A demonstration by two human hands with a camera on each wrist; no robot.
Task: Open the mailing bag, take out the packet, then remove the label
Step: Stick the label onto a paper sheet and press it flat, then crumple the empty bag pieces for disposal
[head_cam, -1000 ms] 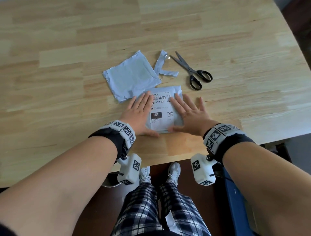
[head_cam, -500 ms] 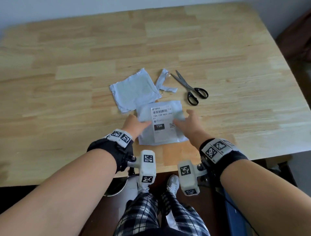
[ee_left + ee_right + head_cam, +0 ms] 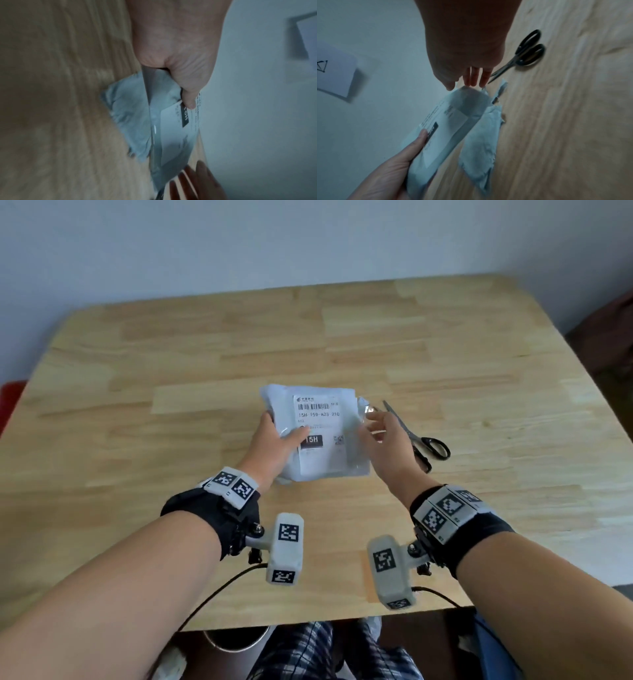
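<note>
My left hand (image 3: 282, 429) holds the grey mailing bag (image 3: 354, 419) up off the table, thumb on the front over the white shipping label (image 3: 318, 419), fingers behind. The left wrist view shows that thumb (image 3: 188, 100) pressing the label (image 3: 171, 121). My right hand (image 3: 378, 428) is at the bag's right edge with its fingers straight and gripping nothing; its fingertips (image 3: 473, 81) reach the bag's edge (image 3: 467, 94). The crumpled light-blue packet (image 3: 481, 148) lies on the table under the bag, hidden in the head view.
Black-handled scissors (image 3: 423, 441) lie on the wooden table (image 3: 171, 440) just right of my right hand. A cut strip of bag (image 3: 363, 405) lies by the scissor tips. A wall stands beyond the table's far edge.
Both hands lay flat on the bag on the table. The left hand has since gripped it and lifted it; the right hand has come off and sits at its right edge.
</note>
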